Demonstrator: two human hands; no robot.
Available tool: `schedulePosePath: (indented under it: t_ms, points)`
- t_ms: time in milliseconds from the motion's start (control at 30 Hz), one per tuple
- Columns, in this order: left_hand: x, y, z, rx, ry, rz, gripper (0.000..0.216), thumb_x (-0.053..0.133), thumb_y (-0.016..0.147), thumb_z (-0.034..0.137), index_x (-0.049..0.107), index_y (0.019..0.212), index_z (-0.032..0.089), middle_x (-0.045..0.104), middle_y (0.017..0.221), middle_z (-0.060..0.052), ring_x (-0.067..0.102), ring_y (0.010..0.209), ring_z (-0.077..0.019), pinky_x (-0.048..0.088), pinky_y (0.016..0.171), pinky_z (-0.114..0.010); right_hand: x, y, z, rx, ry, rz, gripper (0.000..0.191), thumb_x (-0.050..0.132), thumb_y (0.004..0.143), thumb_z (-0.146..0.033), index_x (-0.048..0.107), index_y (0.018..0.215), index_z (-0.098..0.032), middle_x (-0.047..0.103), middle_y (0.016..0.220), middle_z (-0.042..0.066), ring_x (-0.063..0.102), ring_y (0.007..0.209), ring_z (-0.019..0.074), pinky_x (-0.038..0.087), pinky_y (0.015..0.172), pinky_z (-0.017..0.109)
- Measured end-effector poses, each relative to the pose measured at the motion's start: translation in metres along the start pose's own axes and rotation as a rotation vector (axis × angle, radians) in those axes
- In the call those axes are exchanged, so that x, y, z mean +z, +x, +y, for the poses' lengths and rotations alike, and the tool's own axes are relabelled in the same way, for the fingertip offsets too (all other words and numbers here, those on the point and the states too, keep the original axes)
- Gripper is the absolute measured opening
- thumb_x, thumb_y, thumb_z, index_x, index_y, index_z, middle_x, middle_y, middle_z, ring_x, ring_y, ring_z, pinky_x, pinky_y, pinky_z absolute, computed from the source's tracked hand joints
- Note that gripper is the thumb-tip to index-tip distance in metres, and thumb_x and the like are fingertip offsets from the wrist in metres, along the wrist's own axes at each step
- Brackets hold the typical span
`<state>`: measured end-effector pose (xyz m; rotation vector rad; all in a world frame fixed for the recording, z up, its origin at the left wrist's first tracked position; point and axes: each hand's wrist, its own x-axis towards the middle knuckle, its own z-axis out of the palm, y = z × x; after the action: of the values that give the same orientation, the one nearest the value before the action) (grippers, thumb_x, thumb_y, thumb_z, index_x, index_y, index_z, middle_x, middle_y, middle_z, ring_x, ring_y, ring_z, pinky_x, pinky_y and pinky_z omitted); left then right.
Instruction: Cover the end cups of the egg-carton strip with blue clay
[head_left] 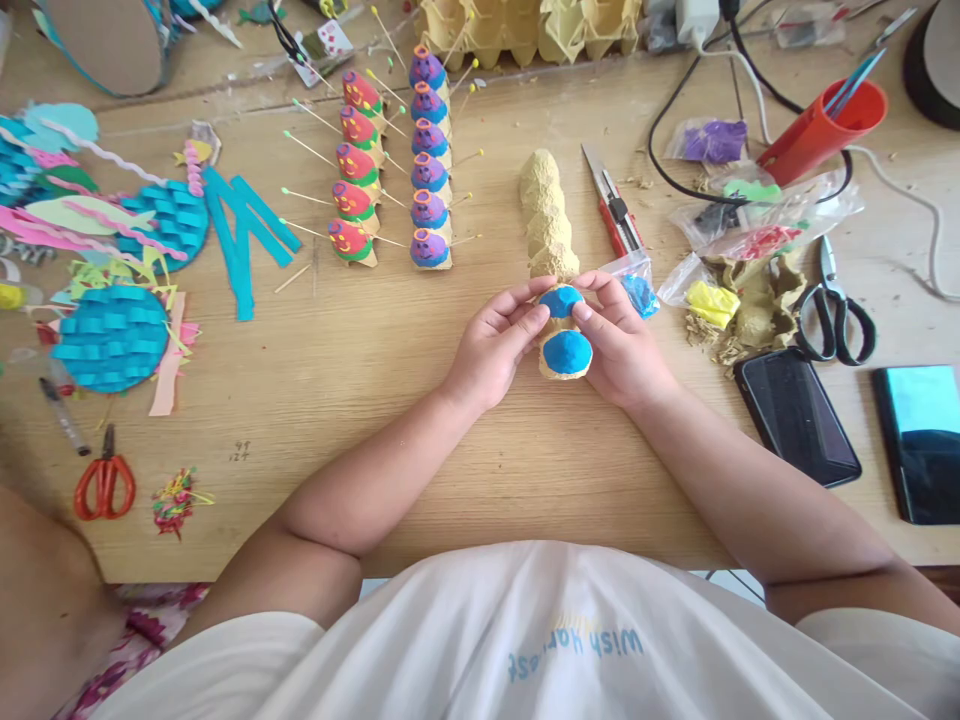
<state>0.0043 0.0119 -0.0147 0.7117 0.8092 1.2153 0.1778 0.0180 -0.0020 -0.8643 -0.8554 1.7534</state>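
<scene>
A strip of egg carton cups, bare tan pulp at its far end, lies lengthwise before me. Blue clay covers the top of the cup nearest me. A second blue clay cap sits on the cup beyond it, between my thumbs. My left hand grips the strip from the left, thumb on the edge of that cap. From the right, my right hand pinches the same cup, with its thumb on the clay. Just beyond my right hand lies a plastic bag of blue clay.
Two painted carton caterpillars with pins stand back left. A red craft knife, black scissors, a phone and a red cup lie or stand right. Woven blue discs and orange scissors are left.
</scene>
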Motion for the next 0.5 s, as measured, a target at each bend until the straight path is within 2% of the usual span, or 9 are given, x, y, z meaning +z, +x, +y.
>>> schedulePosePath:
  t_ms: [133,500]
  points:
    - [0.001,-0.0001,0.0005,0.003,-0.001,0.01,0.052,0.109,0.077,0.051,0.088,0.119,0.029,0.089,0.105,0.002,0.082,0.095,-0.0129,0.064,0.088,-0.024,0.001,-0.001,0.0004,-0.016,-0.029,-0.007,0.059,0.103,0.083,-0.061,0.063,0.118,-0.034,0.078,0.104,-0.004,0.075,0.084,0.0164,0.065,0.072,0.029]
    - [0.0026,-0.0001,0.0043,-0.023,-0.025,0.022,0.053,0.112,0.072,0.046,0.088,0.115,0.028,0.09,0.097,0.003,0.081,0.083,-0.011,0.064,0.077,-0.021,-0.0016,0.0004,0.0024,-0.008,-0.059,0.009,0.059,0.104,0.082,-0.061,0.066,0.116,-0.033,0.077,0.094,-0.005,0.07,0.072,0.0145,0.063,0.067,0.029]
